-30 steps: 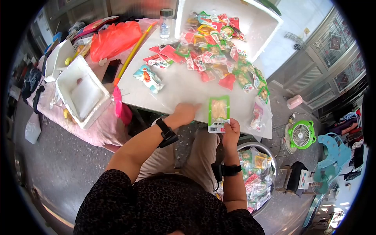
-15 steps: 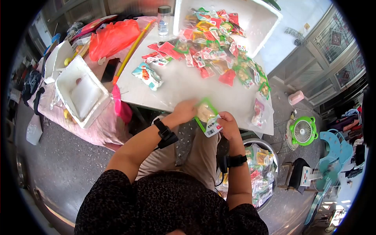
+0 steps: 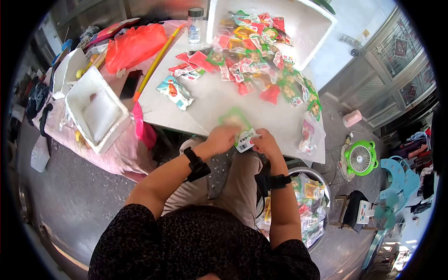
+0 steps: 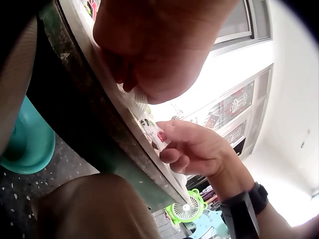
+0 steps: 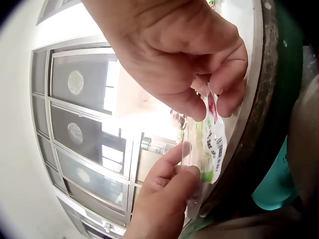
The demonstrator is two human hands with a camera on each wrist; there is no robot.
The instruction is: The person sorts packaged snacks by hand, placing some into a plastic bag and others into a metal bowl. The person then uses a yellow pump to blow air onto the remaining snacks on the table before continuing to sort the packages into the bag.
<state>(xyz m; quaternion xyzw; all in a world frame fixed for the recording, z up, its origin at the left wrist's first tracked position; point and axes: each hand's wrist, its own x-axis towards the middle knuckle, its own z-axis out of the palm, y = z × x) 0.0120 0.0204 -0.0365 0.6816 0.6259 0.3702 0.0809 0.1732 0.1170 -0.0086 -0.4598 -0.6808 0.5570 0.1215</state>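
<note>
Over the table's front edge, both hands hold a green-edged food packet (image 3: 244,141) with a white, barcoded label end. My left hand (image 3: 221,139) pinches one side of it; in the right wrist view the left thumb (image 5: 185,180) lies against the clear film. The right hand (image 3: 267,143) grips the label end between thumb and fingers, seen closely in the right wrist view. The packet's far part is blurred in the head view. From the left wrist, the left hand (image 4: 154,47) hides much of the packet, while its printed corner (image 4: 152,132) shows at the right fingertips.
Many sealed packets (image 3: 252,65) spill from a white foam box (image 3: 312,35) onto the table (image 3: 205,102). A blue-white packet (image 3: 175,92) lies left, a clear bag (image 3: 309,133) right. A metal basin (image 3: 328,196) of packets stands below. A bottle (image 3: 195,28) stands behind.
The packet, at first held up in the right hand alone, has come left and tilted over into the left hand's grip. Both hands are now close together on it.
</note>
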